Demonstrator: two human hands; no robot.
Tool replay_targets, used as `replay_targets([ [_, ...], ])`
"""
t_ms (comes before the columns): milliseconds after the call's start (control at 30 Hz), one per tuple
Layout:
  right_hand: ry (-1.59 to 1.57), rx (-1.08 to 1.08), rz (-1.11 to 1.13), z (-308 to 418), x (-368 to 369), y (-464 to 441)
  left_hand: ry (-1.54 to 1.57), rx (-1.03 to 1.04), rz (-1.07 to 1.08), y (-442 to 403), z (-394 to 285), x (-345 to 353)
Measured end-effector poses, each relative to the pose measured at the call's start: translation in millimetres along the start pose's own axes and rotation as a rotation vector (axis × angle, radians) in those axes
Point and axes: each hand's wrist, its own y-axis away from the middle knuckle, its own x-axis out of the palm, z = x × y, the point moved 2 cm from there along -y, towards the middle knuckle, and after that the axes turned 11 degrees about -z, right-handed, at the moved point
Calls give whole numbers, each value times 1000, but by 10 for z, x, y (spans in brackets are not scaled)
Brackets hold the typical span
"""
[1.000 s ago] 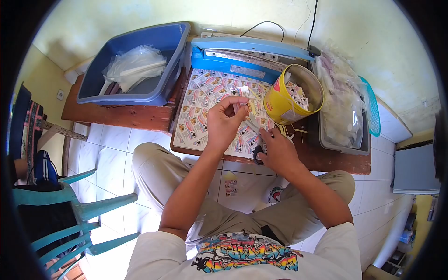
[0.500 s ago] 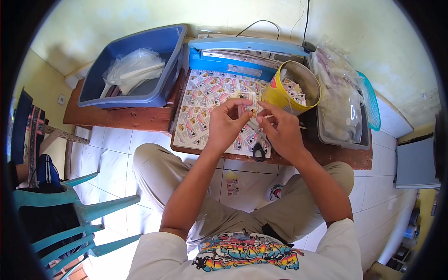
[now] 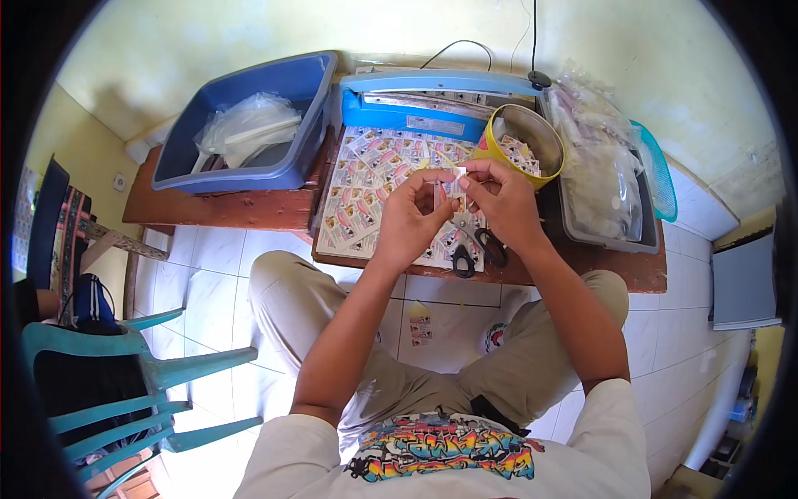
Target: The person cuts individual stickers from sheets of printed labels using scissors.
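Both hands meet over the printed label sheets [image 3: 353, 187] on the low wooden table. My left hand [image 3: 413, 216] pinches a small printed paper piece [image 3: 451, 190], partly hidden by the fingers. My right hand [image 3: 504, 200] grips the same piece at its upper right side with fingertips together. Black-handled scissors [image 3: 464, 259] lie on the sheets just below the hands. To the right of my right hand stands a yellow bucket [image 3: 552, 176] with many cut labels [image 3: 519, 155] inside.
A blue heat sealer [image 3: 391, 115] stands behind the sheets. The blue tub [image 3: 241, 180] at left holds plastic bags. At right, a grey tray [image 3: 611, 243] is full of clear bags. Green chair [image 3: 204, 369] stands lower left; a label strip [image 3: 421, 324] lies on the floor.
My right hand has let go of the scissors, which now lie on the sheets, and has moved up to the paper piece in my left hand.
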Motion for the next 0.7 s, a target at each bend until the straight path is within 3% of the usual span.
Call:
replay_targets([
  [167,-97,-85,2,23,52,-20,-131,117,-126,0,-76,-66],
  [700,-136,-113,47,181,92,231,-139,15,-266,306,-372,18],
])
